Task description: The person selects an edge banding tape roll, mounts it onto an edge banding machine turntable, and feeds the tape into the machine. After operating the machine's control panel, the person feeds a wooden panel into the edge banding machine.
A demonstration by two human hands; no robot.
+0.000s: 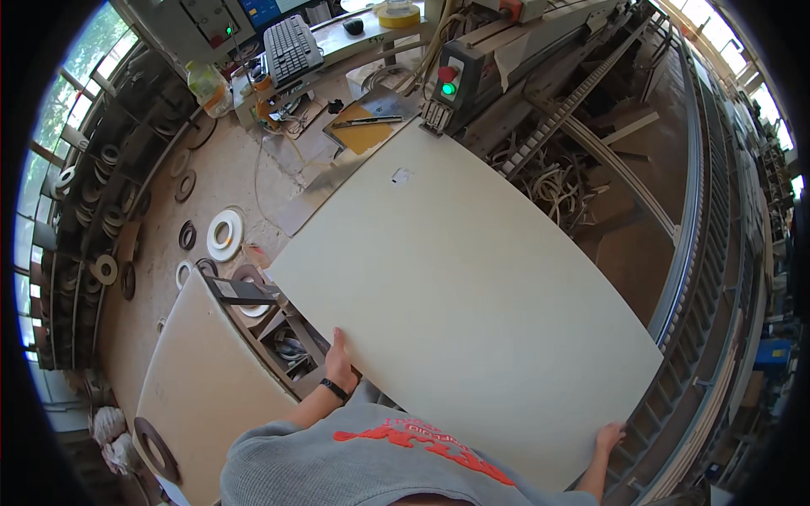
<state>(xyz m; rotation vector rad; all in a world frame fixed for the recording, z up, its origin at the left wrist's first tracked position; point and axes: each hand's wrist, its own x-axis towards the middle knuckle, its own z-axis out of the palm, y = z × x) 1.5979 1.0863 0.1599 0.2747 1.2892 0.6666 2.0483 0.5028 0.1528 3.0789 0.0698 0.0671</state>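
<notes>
A large off-white panel (456, 278) lies flat in front of me and fills the middle of the view. A small label (402, 176) is stuck near its far end. My left hand (337, 363) grips the panel's left edge, close to my body; its lower fingers are hidden. At the near right corner my right hand (609, 437) holds the edge, with part of the fingers out of sight. The panel's far corner reaches a machine's control box (460, 80), which has a red button and a lit green one.
To my left stands a tan board-topped table (211, 371) with a dark ring-shaped roll (157, 450) on it. Rolls of edge banding (225, 234) lie on the floor. A roller conveyor (696, 329) runs along the right. Far off are a keyboard (292, 49) and a yellow folder (363, 128).
</notes>
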